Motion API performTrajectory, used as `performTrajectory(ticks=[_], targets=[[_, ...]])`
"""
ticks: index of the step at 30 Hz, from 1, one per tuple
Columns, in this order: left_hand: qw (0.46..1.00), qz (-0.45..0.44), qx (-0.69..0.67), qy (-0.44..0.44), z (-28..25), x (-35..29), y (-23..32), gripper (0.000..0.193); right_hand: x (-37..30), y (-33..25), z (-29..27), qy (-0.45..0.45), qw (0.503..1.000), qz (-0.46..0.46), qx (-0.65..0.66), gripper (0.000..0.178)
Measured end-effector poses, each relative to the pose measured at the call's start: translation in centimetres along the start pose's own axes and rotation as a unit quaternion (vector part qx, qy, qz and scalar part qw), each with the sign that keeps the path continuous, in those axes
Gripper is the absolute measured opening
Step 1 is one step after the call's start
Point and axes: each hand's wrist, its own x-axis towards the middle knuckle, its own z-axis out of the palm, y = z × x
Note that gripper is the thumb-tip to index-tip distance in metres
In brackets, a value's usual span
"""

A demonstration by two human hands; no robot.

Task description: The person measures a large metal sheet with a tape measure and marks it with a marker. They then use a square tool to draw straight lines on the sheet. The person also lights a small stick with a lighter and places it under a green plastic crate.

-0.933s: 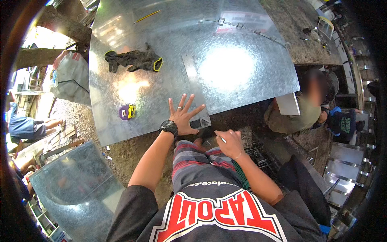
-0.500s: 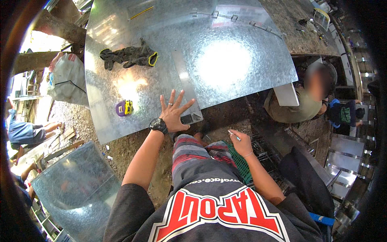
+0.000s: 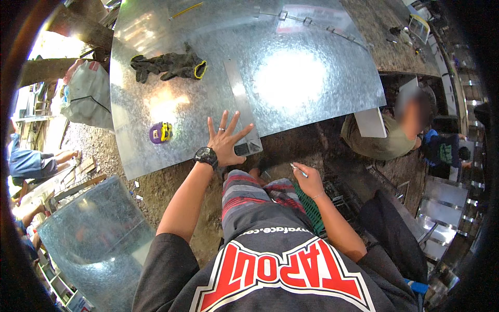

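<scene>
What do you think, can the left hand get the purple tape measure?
Probably yes: the tape measure lies on the metal sheet, left of the spread left hand, and nothing seems to stand between them.

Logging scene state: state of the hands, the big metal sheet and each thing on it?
Metal sheet: lying flat
Straightedge: lying on sheet
Left hand: open, fingers spread, at straightedge's near end
Pen-like tool: gripped
Right hand: closed on tool, off the sheet
Dark gloves: unworn, crumpled
Tape measure: no extended blade visible
Yellow stick: lying down
</scene>
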Motion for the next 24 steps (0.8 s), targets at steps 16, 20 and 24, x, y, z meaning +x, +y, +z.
performTrajectory(ticks=[16, 20, 24], targets=[[1.0, -0.02, 0.01, -0.009, 0.2, 0.3, 0.3, 0.12, 2.4, -4.4, 1.1, 0.007, 0.998, -0.069, -0.008, 0.04], [1.0, -0.018, 0.008, -0.003, 0.4, 0.2, 0.2, 0.123, 2.9, -5.8, 1.5, 0.004, 0.996, -0.09, -0.012, 0.037], [1.0, -0.018, 0.009, -0.01, 0.3, 0.4, 0.2, 0.121, 3.7, -6.9, 2.6, 0.034, 0.988, -0.152, -0.001, 0.037]])
